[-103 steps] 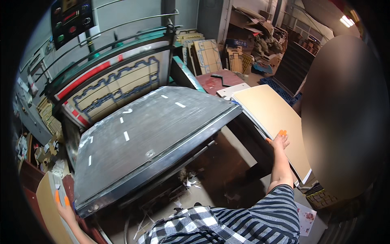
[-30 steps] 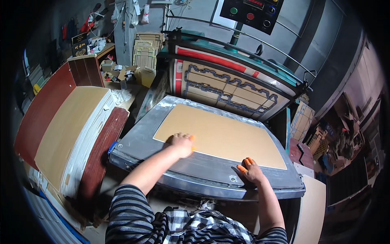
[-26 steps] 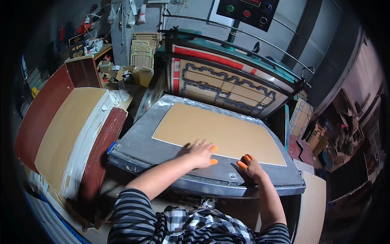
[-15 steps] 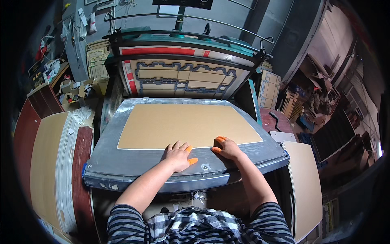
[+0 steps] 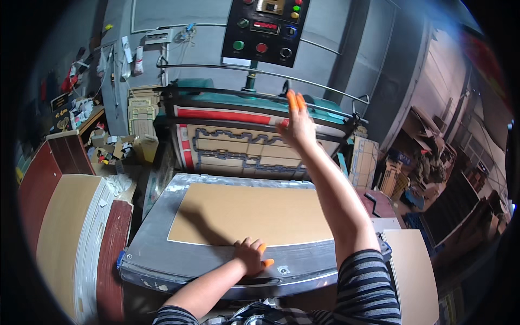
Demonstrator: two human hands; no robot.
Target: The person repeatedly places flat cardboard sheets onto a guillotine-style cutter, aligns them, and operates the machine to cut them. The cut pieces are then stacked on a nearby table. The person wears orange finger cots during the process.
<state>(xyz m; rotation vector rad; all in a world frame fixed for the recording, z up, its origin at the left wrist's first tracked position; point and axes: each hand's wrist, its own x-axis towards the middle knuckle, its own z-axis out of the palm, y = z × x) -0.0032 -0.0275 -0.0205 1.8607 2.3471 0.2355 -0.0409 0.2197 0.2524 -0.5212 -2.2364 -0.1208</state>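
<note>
Across the middle of the view stood a green-topped press [image 5: 330, 106], its grey metal bed [image 5: 149, 235] extending toward the person. Behind the bed rose a tan die board [image 5: 227, 144] edged with dark, stepped strips. Flat on the bed lay the brown sheet [image 5: 244, 214], its long axis running left to right across the person's front. Above the press hung a black control panel [image 5: 249, 35]. The left hand [image 5: 250, 256] was the nearer to the sheet: its unclenched fingers met the near edge, the sheet stretching away beyond them; whether they pressed on it or only on the bed could not be told. The right hand [image 5: 299, 127] was raised above and beyond the sheet, before the upright part of the press, fingers extended and grasping nothing visible; contact with the machine could not be judged. Orange finger covers [image 5: 293, 100] showed on both hands. Of writing, a dark sign [image 5: 60, 111] at far left bore pale lettering, and the panel's display [image 5: 266, 25] glowed red; the captions beside its buttons were too small to read.
</note>
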